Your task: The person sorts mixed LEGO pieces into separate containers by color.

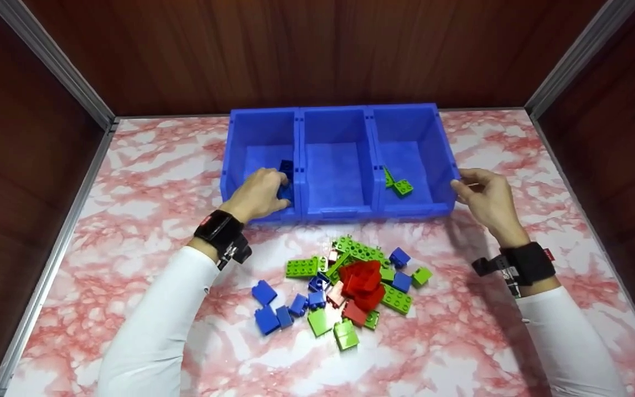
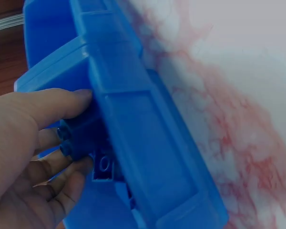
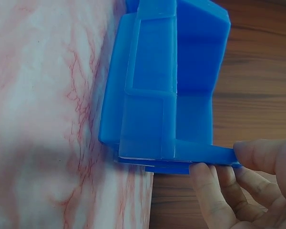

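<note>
Bricks are what our hands are busy with. Our left hand reaches into the left bin of three joined blue bins and pinches a blue brick between thumb and fingers, just inside the front wall, close to another blue brick already lying there. Our right hand holds no brick; its thumb and curled fingers grip the outer rim of the right bin, where green bricks lie. The middle bin shows no bricks.

We judge the sorting barely begun (blue to the left, green to the right). Nearly everything remains in the loose pile of red, green and blue bricks on the pink marbled counter, just in front of the bins.
</note>
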Demonstrator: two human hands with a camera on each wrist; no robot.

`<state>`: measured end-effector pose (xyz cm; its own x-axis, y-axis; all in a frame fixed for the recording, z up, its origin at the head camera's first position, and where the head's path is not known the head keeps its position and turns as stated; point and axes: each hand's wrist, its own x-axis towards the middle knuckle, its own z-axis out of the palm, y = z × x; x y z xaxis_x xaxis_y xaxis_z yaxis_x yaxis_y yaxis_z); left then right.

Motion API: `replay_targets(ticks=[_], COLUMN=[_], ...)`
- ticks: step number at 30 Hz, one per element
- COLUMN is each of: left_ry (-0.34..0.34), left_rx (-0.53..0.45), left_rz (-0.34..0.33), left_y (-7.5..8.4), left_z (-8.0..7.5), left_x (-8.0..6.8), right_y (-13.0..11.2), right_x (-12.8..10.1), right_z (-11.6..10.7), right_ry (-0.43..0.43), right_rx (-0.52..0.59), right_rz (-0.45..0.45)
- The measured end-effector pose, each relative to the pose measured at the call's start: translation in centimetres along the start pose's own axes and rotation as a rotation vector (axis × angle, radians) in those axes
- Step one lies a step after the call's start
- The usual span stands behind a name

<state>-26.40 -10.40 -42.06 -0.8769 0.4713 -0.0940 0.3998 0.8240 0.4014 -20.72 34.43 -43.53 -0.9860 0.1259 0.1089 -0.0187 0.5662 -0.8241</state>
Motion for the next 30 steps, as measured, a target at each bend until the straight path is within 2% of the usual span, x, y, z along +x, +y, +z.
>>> replay_targets(ticks=[6,11,13,17,22,27,30], left_ry=[0.004,0.039,0.054,0.041,-0.023,-0.12,-0.161], left_rx=[0.043,0.042,0.048,0.068,0.077,0.046,0.072], left_rz=[0.014,0.04,0.062,0.118,0.181,0.175,0.199], left_y=[0.1,0.6,0.9,1.5,2.5,3.1,2.9], left_z=[0.5,0.2,0.1,0.1,0.7,1.7,2.6], left_x=[0.0,-1.5,-2.5,-5.1,-8.9,-12.2,-13.7], right_y=[0.0,0.1,0.1,0.1,-0.1,-0.1,0.0], right_x=[0.1,0.4,0.4,0.5,0.3,0.1,0.0], right_z=[0.0,-0.1,-0.1,-0.1,-0.1,-0.2,-0.3], right_ry=[-0.01,-0.009,-0.006,-0.004,-0.013,-0.016,-0.009], right_rx=[-0.027,-0.006,0.002,0.003,0.014,0.004,-0.005], right_rz=[0.013,0.022,0.019,0.017,0.028,0.02,0.012])
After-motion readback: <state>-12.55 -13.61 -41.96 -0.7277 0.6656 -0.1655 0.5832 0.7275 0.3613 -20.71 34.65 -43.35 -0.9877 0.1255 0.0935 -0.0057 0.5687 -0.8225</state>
